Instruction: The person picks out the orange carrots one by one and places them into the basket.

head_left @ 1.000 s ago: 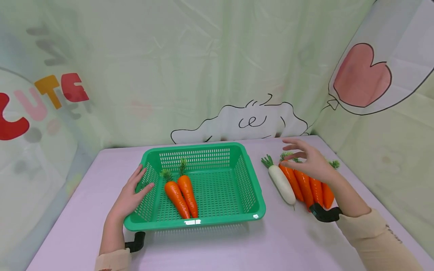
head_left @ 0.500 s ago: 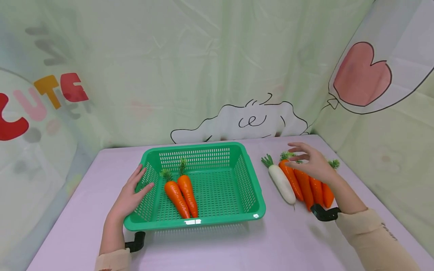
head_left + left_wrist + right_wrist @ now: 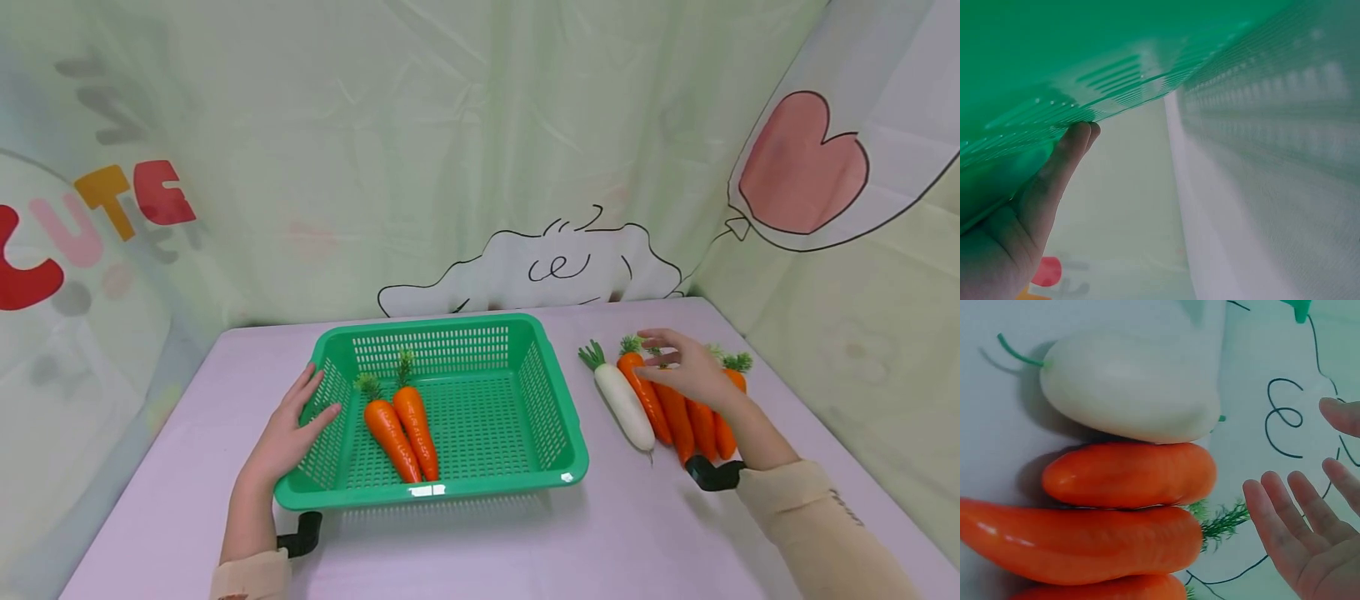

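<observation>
While the left hand (image 3: 288, 429) lies with straight fingers and thumb apart against the left side of the green basket (image 3: 502, 488), two carrots (image 3: 388, 437) rest inside this basket, left of its middle; just right of the basket lies a white radish (image 3: 624, 408); farther right of the basket, beside the radish, lie four more carrots (image 3: 675, 417); over their leafy ends the right hand (image 3: 686, 367) is spread, its fingers slightly bent.
</observation>
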